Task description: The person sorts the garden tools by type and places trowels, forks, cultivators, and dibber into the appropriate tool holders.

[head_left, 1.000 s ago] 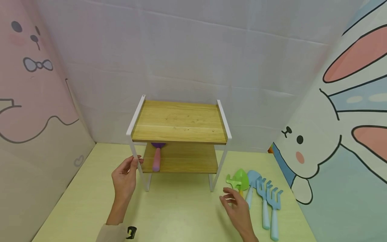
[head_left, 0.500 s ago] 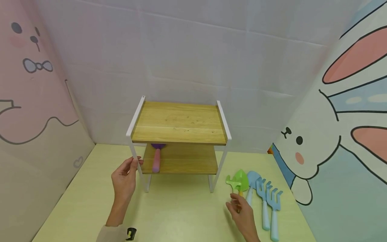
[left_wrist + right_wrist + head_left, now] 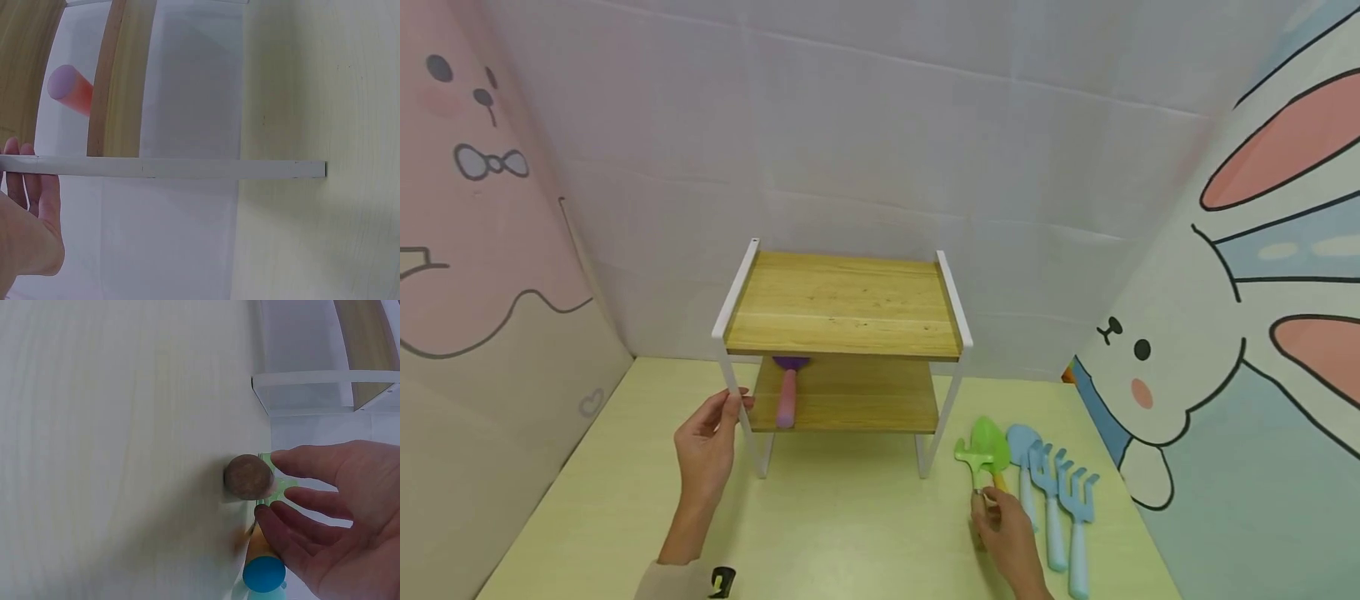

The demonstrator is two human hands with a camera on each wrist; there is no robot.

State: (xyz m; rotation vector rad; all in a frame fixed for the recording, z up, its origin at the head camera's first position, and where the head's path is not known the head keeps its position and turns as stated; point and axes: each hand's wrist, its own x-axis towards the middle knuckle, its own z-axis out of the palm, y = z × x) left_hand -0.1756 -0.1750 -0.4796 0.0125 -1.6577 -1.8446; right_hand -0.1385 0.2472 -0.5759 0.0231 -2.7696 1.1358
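My left hand point(image 3: 706, 437) holds the white left front leg point(image 3: 187, 167) of a two-tier wooden shelf point(image 3: 842, 304), thumb in front and fingertips behind. On the lower board lies a toy trowel point(image 3: 786, 398) with a pink handle; its purple blade is partly hidden under the top board. At the right, my right hand point(image 3: 1009, 533) pinches the brown handle point(image 3: 249, 477) of a small green hand rake point(image 3: 974, 457) between thumb and fingers. Beside and partly under the rake lies a green trowel point(image 3: 990, 443) with a yellow-orange handle, its blue end point(image 3: 264, 574) close to my fingers.
Right of my right hand, a blue trowel point(image 3: 1022, 446) and two blue garden forks, one nearer point(image 3: 1055, 533) and one at the far right point(image 3: 1078, 554), lie on the pale table point(image 3: 850, 533). Fabric walls point(image 3: 865, 125) close in the back and both sides.
My right hand has moved down and right onto the hand rake's handle and closed on it. The rake and green trowel have shifted slightly left. The left hand stays on the shelf leg.
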